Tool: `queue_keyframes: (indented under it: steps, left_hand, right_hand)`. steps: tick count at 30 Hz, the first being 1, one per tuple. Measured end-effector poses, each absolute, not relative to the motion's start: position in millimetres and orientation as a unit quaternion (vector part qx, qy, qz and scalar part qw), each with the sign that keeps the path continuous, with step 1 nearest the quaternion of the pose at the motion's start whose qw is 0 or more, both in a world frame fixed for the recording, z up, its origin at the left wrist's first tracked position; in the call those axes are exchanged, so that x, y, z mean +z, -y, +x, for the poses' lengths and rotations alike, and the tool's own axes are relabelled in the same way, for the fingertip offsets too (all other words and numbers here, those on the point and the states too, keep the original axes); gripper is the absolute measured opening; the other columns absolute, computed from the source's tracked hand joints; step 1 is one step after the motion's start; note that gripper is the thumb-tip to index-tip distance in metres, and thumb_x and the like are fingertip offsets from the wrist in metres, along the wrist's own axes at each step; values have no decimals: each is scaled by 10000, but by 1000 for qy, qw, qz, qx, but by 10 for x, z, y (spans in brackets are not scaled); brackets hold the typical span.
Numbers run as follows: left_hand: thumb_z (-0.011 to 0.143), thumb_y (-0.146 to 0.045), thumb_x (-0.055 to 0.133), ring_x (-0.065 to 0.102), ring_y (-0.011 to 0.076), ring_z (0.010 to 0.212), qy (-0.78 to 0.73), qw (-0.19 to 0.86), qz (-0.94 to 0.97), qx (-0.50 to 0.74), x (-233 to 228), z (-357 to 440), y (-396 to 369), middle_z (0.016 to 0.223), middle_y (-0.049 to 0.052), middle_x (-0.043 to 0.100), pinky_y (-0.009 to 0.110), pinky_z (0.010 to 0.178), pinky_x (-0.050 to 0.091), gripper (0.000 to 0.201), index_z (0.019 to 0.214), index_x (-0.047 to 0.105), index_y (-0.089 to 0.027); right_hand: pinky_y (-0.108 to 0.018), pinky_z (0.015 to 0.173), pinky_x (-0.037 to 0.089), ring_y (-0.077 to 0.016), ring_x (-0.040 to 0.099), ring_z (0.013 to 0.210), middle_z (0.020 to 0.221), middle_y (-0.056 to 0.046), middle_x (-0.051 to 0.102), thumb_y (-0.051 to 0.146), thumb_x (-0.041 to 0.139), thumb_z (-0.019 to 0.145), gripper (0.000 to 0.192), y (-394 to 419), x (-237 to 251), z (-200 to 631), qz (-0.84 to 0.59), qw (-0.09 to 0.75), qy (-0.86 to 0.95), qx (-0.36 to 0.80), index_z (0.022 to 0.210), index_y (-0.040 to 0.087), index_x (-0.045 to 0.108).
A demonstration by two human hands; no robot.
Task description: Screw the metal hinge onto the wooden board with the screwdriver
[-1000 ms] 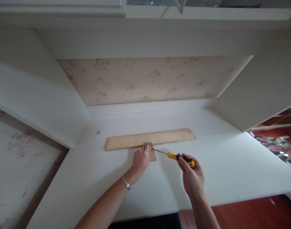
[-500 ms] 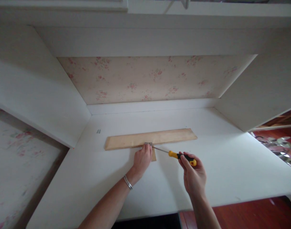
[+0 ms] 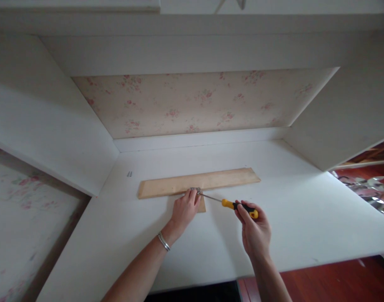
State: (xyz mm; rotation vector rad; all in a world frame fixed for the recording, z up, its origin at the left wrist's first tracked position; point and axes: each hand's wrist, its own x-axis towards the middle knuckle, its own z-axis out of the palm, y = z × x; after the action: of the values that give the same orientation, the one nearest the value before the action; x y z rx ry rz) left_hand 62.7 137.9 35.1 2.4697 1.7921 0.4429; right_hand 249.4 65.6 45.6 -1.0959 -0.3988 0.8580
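Observation:
A long, flat wooden board [image 3: 167, 185] lies across the white surface. Below its middle, a short wooden piece [image 3: 202, 205] sticks out toward me, partly covered by my left hand [image 3: 185, 207]. My left fingers are closed at a small metal bracket [image 3: 195, 190] where the two pieces meet, pressing it there. In my right hand [image 3: 255, 230] is a yellow-and-black screwdriver [image 3: 228, 204], gripped by its handle and pointing left. Its tip reaches the bracket's right side; any screw under it is too small to make out.
Two small screws [image 3: 129, 174] rest on the white desktop [image 3: 273, 167] left of the board. White side panels [image 3: 56, 109] and floral wallpaper [image 3: 204, 100] enclose the back. Reddish floor [image 3: 330, 279] and shiny metal objects [image 3: 368, 188] show at the right.
My left hand and wrist have shifted slightly left, leaving more of the bracket visible. The screwdriver stays at the bracket, and the view has tilted a little.

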Motion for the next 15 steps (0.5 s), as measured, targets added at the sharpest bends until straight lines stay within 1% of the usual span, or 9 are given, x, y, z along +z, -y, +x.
queue_keyframes:
  steps: [6, 15]
  left_hand:
    - [972, -358, 277, 636, 139, 792, -566, 32, 811, 145, 297, 618, -1394, 983, 40, 640, 212, 563, 431, 316, 998, 570, -242]
    - [984, -333, 215, 633, 150, 743, -561, -1, 819, 116, 207, 641, -1442, 917, 63, 632, 219, 526, 413, 349, 945, 533, -193]
  right_hand:
    - [-234, 772, 535, -175, 609, 988, 1032, -30, 625, 240, 798, 643, 320, -661, 410, 2487, -500, 745, 182, 403, 892, 199, 602]
    - [-296, 811, 536, -193, 594, 1023, 1075, -38, 629, 287, 785, 660, 328, -600, 355, 2451, -525, 723, 231, 385, 917, 207, 598]
